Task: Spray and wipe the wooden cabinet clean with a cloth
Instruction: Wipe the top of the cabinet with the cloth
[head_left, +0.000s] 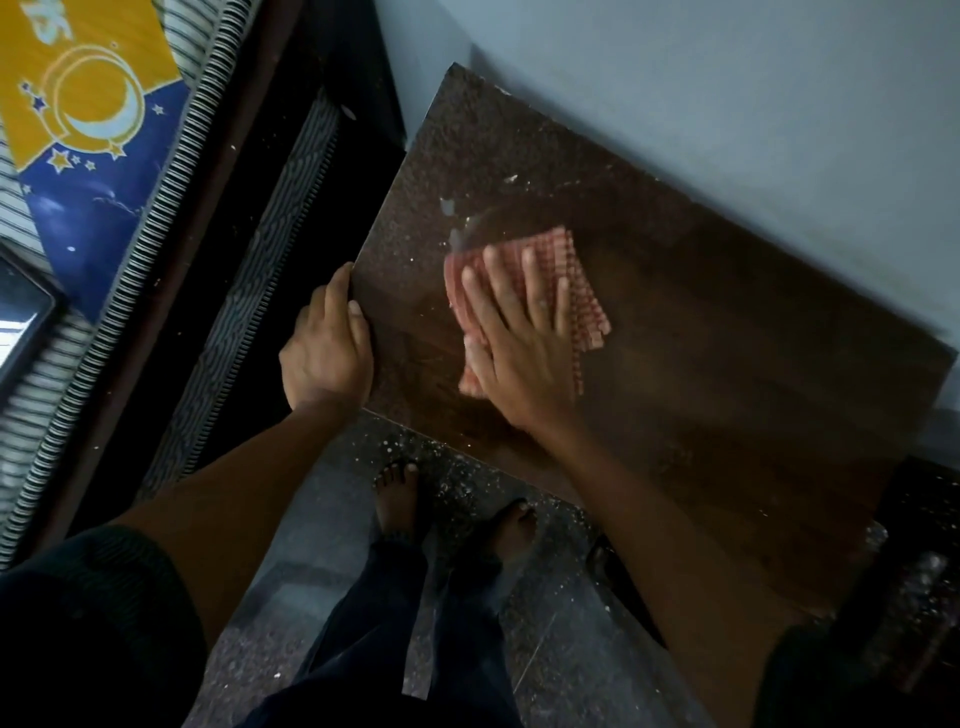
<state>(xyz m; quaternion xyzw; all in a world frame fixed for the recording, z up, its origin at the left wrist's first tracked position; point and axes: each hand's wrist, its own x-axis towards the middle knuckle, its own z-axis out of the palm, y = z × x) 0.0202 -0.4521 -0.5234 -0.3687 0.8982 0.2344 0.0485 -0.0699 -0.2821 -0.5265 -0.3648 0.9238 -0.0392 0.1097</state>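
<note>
The dark brown wooden cabinet top (701, 322) fills the middle and right of the head view, set against a pale wall. A red and white checked cloth (579, 291) lies flat on it, left of centre. My right hand (519, 338) presses on the cloth with fingers spread flat. My left hand (327, 348) grips the cabinet's left edge, thumb on top. The far left part of the top is dusty and speckled with white flecks; the part around the cloth looks darker and smoother. No spray bottle is in view.
A bed with a striped mattress (244, 197) and a blue and yellow moon-print sheet (88, 104) stands close on the left. My bare feet (400, 493) stand on the speckled dark floor before the cabinet. The pale wall (727, 104) runs behind it.
</note>
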